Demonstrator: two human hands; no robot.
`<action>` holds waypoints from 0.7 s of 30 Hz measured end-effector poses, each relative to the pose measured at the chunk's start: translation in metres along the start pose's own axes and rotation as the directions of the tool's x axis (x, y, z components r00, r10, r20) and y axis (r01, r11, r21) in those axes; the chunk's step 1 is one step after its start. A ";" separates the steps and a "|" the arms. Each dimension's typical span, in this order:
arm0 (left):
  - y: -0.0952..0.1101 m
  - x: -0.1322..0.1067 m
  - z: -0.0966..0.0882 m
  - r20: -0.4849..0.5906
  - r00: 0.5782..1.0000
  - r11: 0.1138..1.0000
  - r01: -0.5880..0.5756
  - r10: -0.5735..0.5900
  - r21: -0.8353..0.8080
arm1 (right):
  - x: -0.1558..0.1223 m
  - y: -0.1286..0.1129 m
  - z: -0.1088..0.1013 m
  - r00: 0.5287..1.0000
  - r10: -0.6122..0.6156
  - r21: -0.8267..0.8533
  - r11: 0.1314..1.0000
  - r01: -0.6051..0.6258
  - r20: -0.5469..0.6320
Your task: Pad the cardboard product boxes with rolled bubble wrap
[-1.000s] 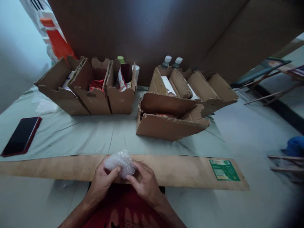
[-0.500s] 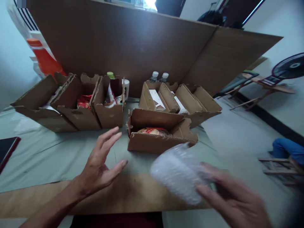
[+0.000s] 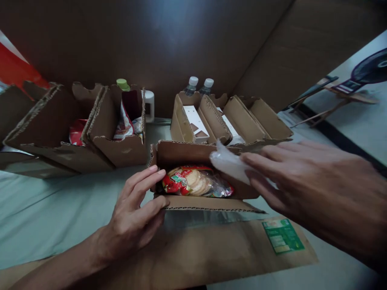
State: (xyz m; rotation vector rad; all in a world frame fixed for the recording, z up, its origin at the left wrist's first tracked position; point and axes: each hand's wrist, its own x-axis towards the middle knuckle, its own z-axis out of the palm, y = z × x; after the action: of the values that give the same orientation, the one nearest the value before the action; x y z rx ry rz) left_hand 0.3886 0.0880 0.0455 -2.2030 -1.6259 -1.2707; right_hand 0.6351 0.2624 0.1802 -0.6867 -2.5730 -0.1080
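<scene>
A small open cardboard box (image 3: 208, 203) lies in the middle of the table. Inside it rests a red and clear bag of round crackers (image 3: 196, 182). My left hand (image 3: 136, 209) grips the box's left end, thumb by the front wall and fingers at the side edge. Pinched in my right hand (image 3: 290, 177) is a piece of whitish, translucent bubble wrap (image 3: 228, 161), held over the right part of the box. The wrap is slightly blurred, and my right hand hides the box's right end.
Cardboard bins (image 3: 117, 151) with packets stand at the left. Further cardboard bins (image 3: 254, 121) holding white boxes (image 3: 196, 123) are behind on the right. Clear bottles (image 3: 191, 86) and a tall cardboard panel (image 3: 151, 44) stand behind. A green label (image 3: 282, 235) is on the front cardboard strip.
My right hand has brought the bubble wrap forward and up over the box. My left hand has moved right and taken hold of the box's left end. The view has tilted down and closer.
</scene>
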 end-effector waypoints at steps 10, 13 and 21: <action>-0.004 0.000 0.001 0.023 1.000 1.000 0.009 -0.008 -0.029 | 0.043 -0.042 0.040 0.839 -0.476 -0.119 0.847 0.518 0.264; -0.004 0.000 0.001 0.022 1.000 1.000 0.010 -0.009 -0.021 | 0.054 -0.050 0.075 0.783 -0.505 -0.088 0.818 0.569 0.363; -0.005 -0.001 0.002 0.034 0.999 1.000 0.011 -0.010 -0.018 | 0.067 -0.059 0.137 0.663 -0.573 0.132 0.795 0.592 0.482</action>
State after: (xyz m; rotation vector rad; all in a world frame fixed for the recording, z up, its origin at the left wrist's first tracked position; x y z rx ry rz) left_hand 0.3852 0.0902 0.0419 -2.2411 -1.6470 -1.2622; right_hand 0.4974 0.2675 0.0926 0.1844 -3.2175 -0.2055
